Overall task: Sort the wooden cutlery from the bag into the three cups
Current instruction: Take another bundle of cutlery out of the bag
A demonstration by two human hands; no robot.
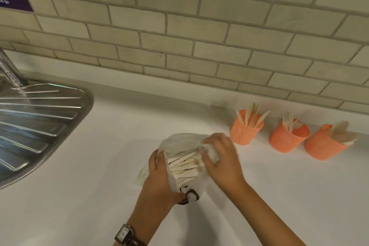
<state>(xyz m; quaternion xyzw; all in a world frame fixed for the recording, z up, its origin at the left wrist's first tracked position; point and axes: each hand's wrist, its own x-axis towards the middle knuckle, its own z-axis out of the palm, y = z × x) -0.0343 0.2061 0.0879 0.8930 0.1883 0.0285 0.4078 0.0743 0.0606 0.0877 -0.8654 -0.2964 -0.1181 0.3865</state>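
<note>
A white plastic bag lies on the white counter, with a bundle of wooden cutlery showing through its open mouth. My left hand grips the bag's left edge and holds it open. My right hand reaches into the bag from the right, its fingers curled at the cutlery; what it holds is blurred. Three orange mesh cups stand at the right: the left cup holds knives, the middle cup holds forks, the right cup holds spoons.
A steel sink drainboard fills the left side, with a tap above it. A tiled wall runs along the back of the white counter. I wear a watch on my left wrist.
</note>
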